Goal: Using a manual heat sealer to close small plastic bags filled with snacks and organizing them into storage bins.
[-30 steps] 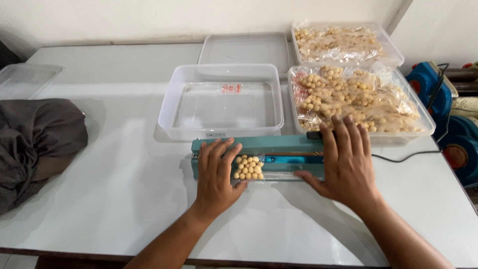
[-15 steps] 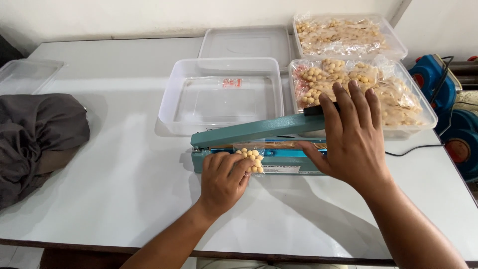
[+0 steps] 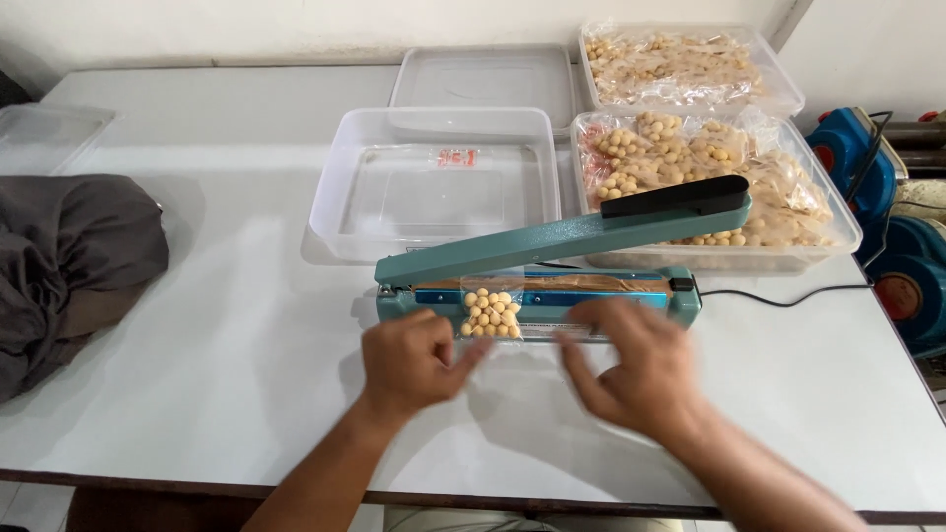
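A teal impulse sealer (image 3: 552, 296) sits on the white table, its lever arm (image 3: 591, 229) raised with a black handle at the right end. A small clear bag of round pale snacks (image 3: 490, 313) lies across the sealer's bar. My left hand (image 3: 412, 361) is curled just below the bag, with thumb and fingers pinching its lower edge. My right hand (image 3: 636, 372) is blurred with motion just in front of the sealer's right half. Its fingers are spread and hold nothing.
An empty clear tub (image 3: 340, 197) stands behind the sealer, with a lid (image 3: 483, 74) beyond it. Two tubs of bagged snacks (image 3: 838, 222) (image 3: 680, 59) fill the back right. A grey cloth bundle (image 3: 69, 256) lies left. The sealer's cable (image 3: 788, 294) runs right towards blue machines (image 3: 902, 246).
The sealer arm went from pressed down to fully raised. My right hand left the arm and dropped in front of the sealer. My left hand stayed by the bag.
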